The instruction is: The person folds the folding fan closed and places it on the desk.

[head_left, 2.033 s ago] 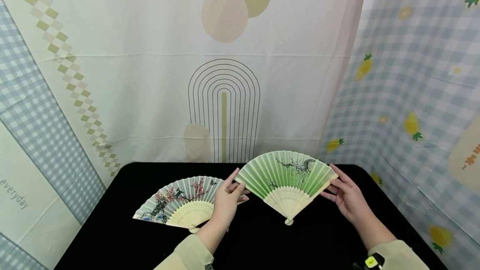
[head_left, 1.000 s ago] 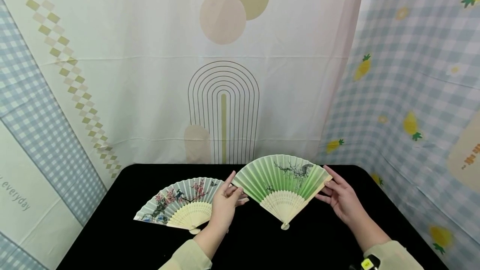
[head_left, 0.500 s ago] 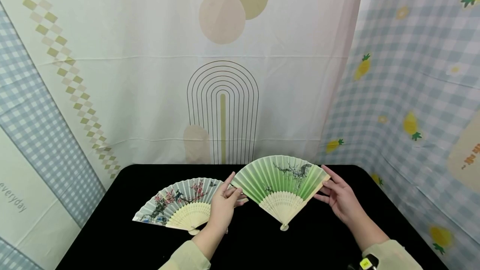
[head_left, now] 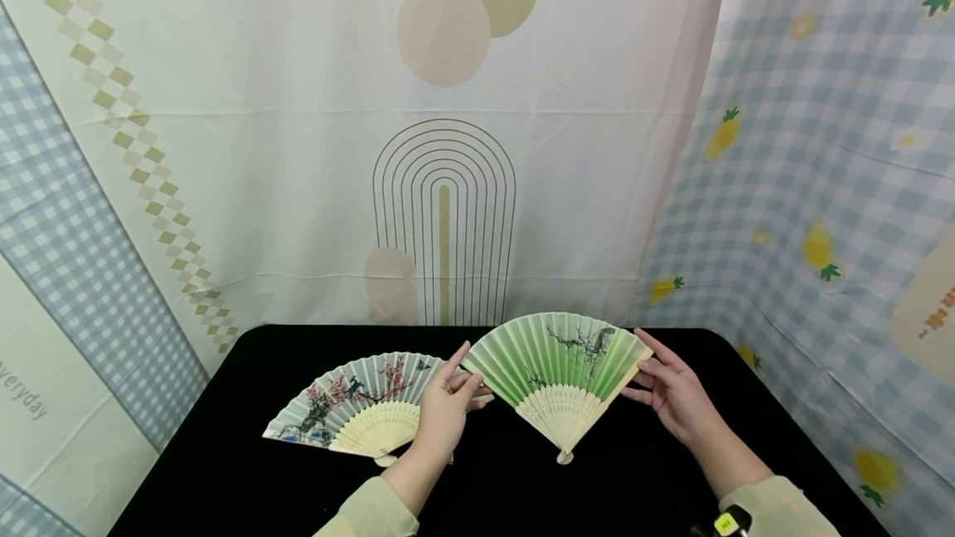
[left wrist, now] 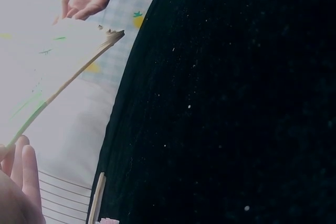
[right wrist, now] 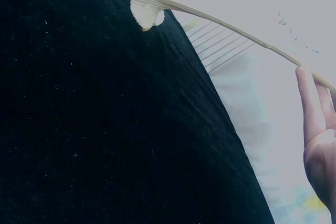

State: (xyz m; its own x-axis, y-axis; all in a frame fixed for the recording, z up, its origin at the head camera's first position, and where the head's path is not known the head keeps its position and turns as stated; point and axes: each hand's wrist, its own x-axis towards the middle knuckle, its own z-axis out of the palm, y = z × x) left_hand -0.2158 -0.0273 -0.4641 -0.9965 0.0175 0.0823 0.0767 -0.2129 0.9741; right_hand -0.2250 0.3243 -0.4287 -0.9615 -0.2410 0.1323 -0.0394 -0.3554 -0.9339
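A green folding fan (head_left: 552, 363), spread wide with a dark branch painted on it, is held up between both hands, its pivot end pointing down. My left hand (head_left: 446, 408) pinches the fan's left edge between thumb and fingers. On the opposite edge my right hand (head_left: 675, 394) grips the upper corner, thumb in front and fingers behind. In the right wrist view the fan's outer rib (right wrist: 226, 24) runs to the fingertips. A second folding fan (head_left: 358, 396), white with pink blossoms, lies spread on the table to the left, its right part hidden behind my left hand and forearm.
Both fans are over a black-covered table (head_left: 537, 495) with rounded far corners. A pale patterned curtain (head_left: 313, 147) hangs directly behind it, and a blue checked cloth (head_left: 776, 189) with pineapples closes off the right side.
The green fan has come slightly down and its right edge has moved left, with my right hand following it. My left hand has shifted only a little; the blossom fan stays put.
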